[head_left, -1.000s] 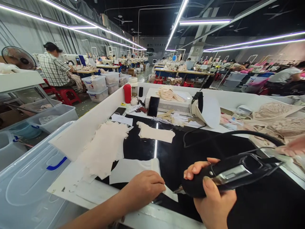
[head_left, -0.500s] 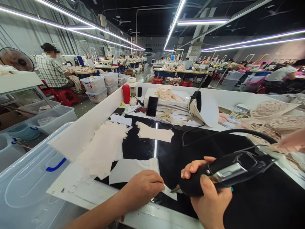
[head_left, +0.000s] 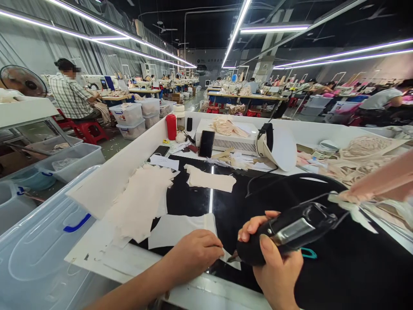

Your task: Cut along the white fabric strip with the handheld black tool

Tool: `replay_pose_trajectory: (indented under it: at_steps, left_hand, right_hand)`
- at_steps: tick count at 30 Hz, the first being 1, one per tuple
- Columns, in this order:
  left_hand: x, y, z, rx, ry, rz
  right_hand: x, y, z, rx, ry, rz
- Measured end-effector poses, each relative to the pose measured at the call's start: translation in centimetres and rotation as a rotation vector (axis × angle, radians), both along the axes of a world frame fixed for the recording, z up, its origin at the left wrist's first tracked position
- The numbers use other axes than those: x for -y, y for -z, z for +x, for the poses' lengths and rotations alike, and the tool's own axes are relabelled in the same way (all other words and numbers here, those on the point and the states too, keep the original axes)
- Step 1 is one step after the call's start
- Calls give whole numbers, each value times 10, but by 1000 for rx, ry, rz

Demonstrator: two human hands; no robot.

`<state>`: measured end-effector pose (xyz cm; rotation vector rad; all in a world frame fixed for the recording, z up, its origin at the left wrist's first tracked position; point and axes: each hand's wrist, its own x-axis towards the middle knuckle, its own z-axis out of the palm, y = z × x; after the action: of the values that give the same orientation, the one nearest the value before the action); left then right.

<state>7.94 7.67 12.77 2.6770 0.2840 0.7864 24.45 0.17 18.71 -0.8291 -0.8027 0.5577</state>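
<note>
My right hand [head_left: 274,262] is wrapped round a black handheld power tool [head_left: 287,237] with a silver metal plate on its body. The tool's pointed metal tip [head_left: 233,257] is at the edge of a white fabric piece [head_left: 177,230], close to my left fingertips. My left hand [head_left: 196,254] rests on this piece, fingers curled and pressed together on its near right edge; what lies under the fingers is hidden. A stack of cream fabric pieces [head_left: 138,204] lies to the left, and a smaller cream stack [head_left: 211,178] lies farther back on the black glossy tabletop [head_left: 338,267].
Behind stand a white vented box [head_left: 234,144], a phone [head_left: 206,143], a red bottle [head_left: 171,127] and a white face shield [head_left: 280,148]. A pinkish strip [head_left: 380,174] hangs by the tool's rear. Lidded plastic bins [head_left: 48,245] flank the left; a co-worker [head_left: 71,92] sits beyond.
My right hand has moved the tool slightly left, its tip nearer my left fingers. A teal loop beneath the tool shows more. The pinkish strip at right has swung into view. My left hand stays put.
</note>
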Motion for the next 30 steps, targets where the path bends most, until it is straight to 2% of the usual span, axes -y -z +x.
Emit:
replay_pose_trajectory:
  at_steps: [4, 16, 24, 30]
  left_hand:
    - [0, 2, 0, -3, 2, 7]
    - [0, 0, -2, 4, 12, -17]
    - [0, -1, -1, 10, 8, -26]
    - [-13, -9, -19, -23, -54, -93]
  right_hand:
    - [6, -4, 5, -22, 13, 36]
    - [9, 2, 8, -18, 38, 38]
    - [9, 13, 13, 60, 6, 23]
    - [-1, 14, 27, 92, 47, 25]
